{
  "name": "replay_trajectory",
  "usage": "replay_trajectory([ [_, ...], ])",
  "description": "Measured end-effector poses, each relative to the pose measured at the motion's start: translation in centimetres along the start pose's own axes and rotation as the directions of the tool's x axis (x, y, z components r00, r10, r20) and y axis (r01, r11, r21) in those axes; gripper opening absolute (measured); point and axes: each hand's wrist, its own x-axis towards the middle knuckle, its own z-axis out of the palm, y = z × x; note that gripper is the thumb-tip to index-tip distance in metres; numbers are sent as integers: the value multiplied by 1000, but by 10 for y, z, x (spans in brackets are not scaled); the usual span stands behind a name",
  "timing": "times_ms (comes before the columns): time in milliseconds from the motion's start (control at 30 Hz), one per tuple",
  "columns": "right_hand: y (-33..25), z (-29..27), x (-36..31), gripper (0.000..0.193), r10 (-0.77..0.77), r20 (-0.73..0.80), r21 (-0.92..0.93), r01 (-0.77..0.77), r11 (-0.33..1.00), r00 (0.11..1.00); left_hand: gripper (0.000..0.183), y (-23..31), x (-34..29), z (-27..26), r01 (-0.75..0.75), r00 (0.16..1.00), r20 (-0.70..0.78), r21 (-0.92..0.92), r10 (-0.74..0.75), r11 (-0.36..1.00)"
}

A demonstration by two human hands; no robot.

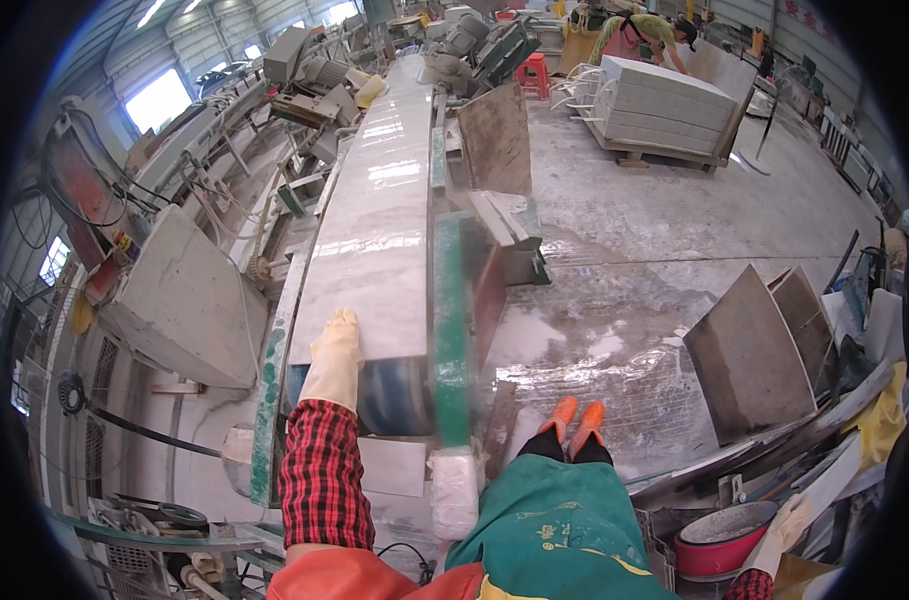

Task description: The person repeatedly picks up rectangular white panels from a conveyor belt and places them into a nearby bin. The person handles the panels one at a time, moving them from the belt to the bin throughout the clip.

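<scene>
A long polished white stone slab (369,250) lies along the belt line in front of me, its wet surface shining. On its near end rests my left hand (334,350), in a cream rubber glove, fingers stretched forward and flat. Below the slab's near edge shows a dark blue roller (394,393). Far down at the right is my right hand (788,528), also gloved, against a long pale strip (832,480) among leaning pieces. Its fingers are small and blurred, so their grip is not clear.
A green rail (451,330) edges the line. Brown boards (749,350) lean at right, above a red tub (719,545). Stacked white slabs (664,105) sit on a pallet, with a co-worker (644,40) bending behind. A tilted stone panel (189,300) stands left.
</scene>
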Motion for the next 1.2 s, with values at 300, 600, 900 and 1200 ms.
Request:
replay_trajectory([
  [300, 4, 2, -15, 51, 15, -36, 18, -15, 1000, 999, 111, 1, 12, 0, -34, 999, 25, -11, 34, 999],
  [600, -17, -16, -28, 53, 16, -10, 22, -15, 1000, 1000, 95, 1, 5, -2, -8, 999, 31, -24, 9, 1000],
  [900, -13, -11, -40, 56, 18, -46, 27, -16, 999, 999, 88, -2, 27, 15, -61, 997, -45, -17, 60, 998],
  [1200, -46, -47, -31, 76, 305, 173, -32, -304, 952, 937, 74, -15, -4, 23, -132, 954, -291, -194, 71, 972],
])
